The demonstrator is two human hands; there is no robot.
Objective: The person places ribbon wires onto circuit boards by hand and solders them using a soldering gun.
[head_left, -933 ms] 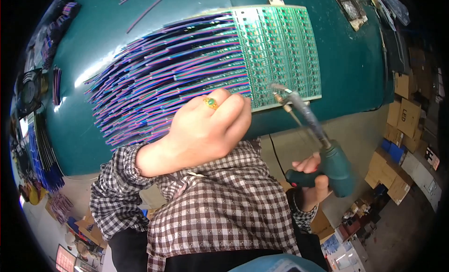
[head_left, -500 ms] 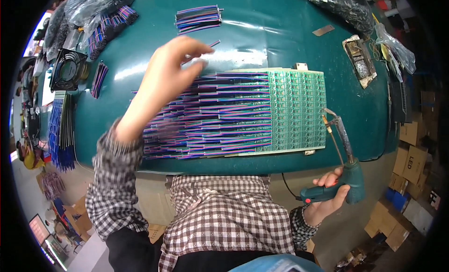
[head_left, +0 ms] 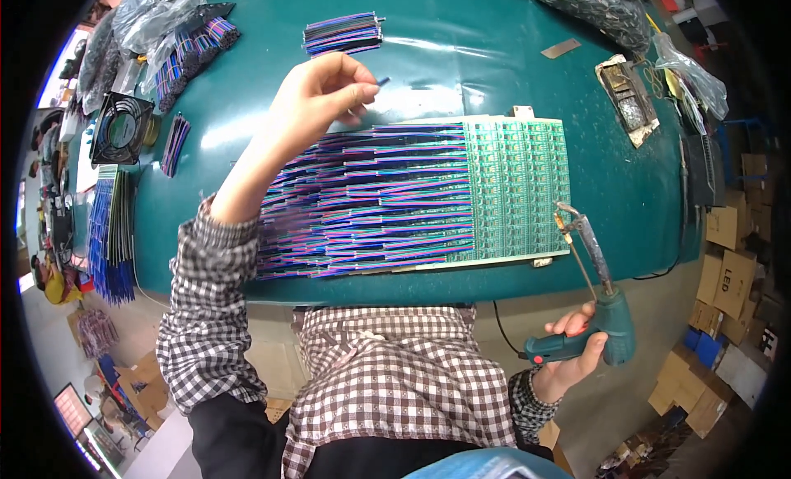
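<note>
My left hand [head_left: 317, 98] is closed in a pinch above the far edge of the wired boards. From its fingertips sticks the end of a thin dark wire piece [head_left: 384, 82]; the rest is hidden by the fingers. My right hand [head_left: 578, 354] is wrapped round the handle of a green soldering gun [head_left: 618, 327]. The gun's bent metal tip, with a thin solder feed tube alongside, points up by the right edge of a green circuit board panel [head_left: 517, 191]. Rows of multicoloured wires [head_left: 371, 203] cover the panel's left part.
At the far side of the green table [head_left: 461, 294] lies a bundle of wires [head_left: 342, 34]. A worn metal tray [head_left: 628, 100] and a flat metal strip [head_left: 561, 48] sit at the right. A black fan [head_left: 122, 128] and a small wire bundle [head_left: 175, 145] are at the left.
My left hand's fingers, apart and blurred before, have closed on the wire piece. The soldering gun has moved slightly left, its tip now nearer the panel's edge. The whole view has shifted a little.
</note>
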